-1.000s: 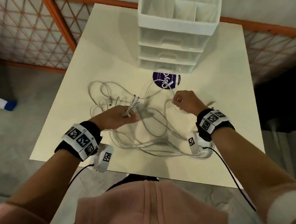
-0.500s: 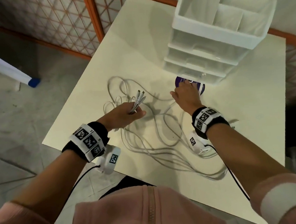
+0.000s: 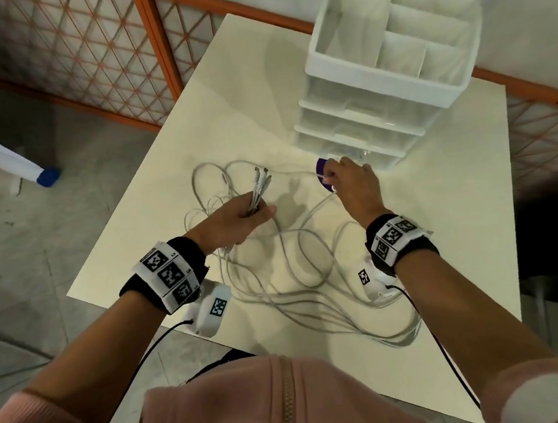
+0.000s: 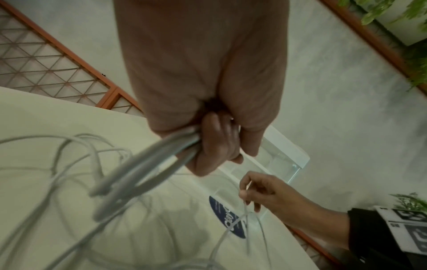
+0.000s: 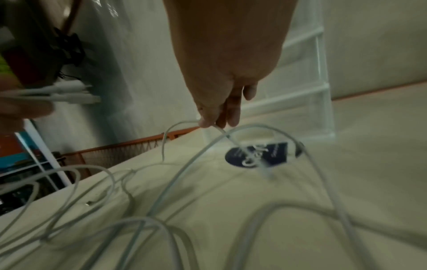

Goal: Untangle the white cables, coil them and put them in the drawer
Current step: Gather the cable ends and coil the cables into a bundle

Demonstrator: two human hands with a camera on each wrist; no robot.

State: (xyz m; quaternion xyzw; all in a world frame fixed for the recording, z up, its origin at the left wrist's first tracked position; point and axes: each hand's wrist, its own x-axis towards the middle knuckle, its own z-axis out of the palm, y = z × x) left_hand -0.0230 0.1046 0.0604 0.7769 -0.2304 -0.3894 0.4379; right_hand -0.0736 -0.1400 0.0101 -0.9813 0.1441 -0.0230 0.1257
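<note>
Several white cables (image 3: 298,278) lie tangled in loops across the cream table (image 3: 235,105). My left hand (image 3: 240,217) grips a bundle of cable ends (image 3: 261,187) that stick up past the fingers; in the left wrist view the same cables (image 4: 143,166) run out of the fist (image 4: 217,149). My right hand (image 3: 353,182) pinches one cable strand (image 5: 215,127) above a round blue sticker (image 3: 321,172), just in front of the lowest drawer of the white drawer unit (image 3: 379,97). All of its clear drawers look closed.
An orange-framed lattice fence (image 3: 82,59) runs behind the table. A white pole with a blue end (image 3: 46,175) lies on the grey floor at left. The drawer unit's open top tray (image 3: 389,31) has empty compartments. The table's near edge (image 3: 284,343) is close to my body.
My right hand moved forward to the blue sticker near the drawer unit, drawing a strand with it. My left hand lifted its bundle of ends slightly. The head view shifted left.
</note>
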